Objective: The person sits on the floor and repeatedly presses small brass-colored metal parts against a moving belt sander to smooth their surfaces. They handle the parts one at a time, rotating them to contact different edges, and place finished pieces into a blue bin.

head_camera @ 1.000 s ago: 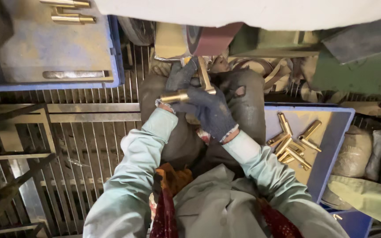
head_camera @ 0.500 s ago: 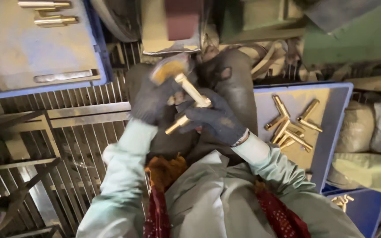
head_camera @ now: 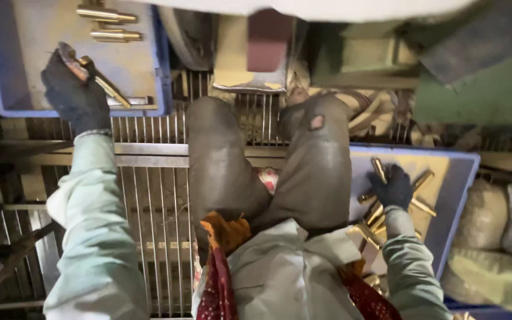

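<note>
Near edge of view: pale jacket and a red scarf (head_camera: 217, 290) hung at the person's chest, over a metal grate floor (head_camera: 155, 201). Both knees, in dark trousers (head_camera: 268, 166), pointed toward the far side, with a small hole at the right knee.

Right side, near-middle depth: right hand (head_camera: 393, 188), dark-gloved, lay palm down on a heap of brass rods (head_camera: 413, 198) in the right blue tray (head_camera: 457, 195). Fingers curled down onto the heap; whether they had closed around any single rod, I could not tell. The rods lay crossed at mixed angles, most slanting from near-left to far-right.

Left side, farther off: left hand (head_camera: 73, 89), also dark-gloved, was raised over the near edge of the left blue tray (head_camera: 160, 71). Fingers were wrapped around one brass rod (head_camera: 103, 86), gripped at its far-left end. Its long axis ran diagonally, the free end pointing near-right and down toward the tray floor, just above a flat metal strip (head_camera: 131, 102) lying along the tray's near wall.

Farther in the same tray: two more brass pieces (head_camera: 106, 24) lay side by side, long axes running left to right, well apart from the held rod.

Far centre: a machine (head_camera: 250, 53) with a dark red block stood beyond the knees.
</note>
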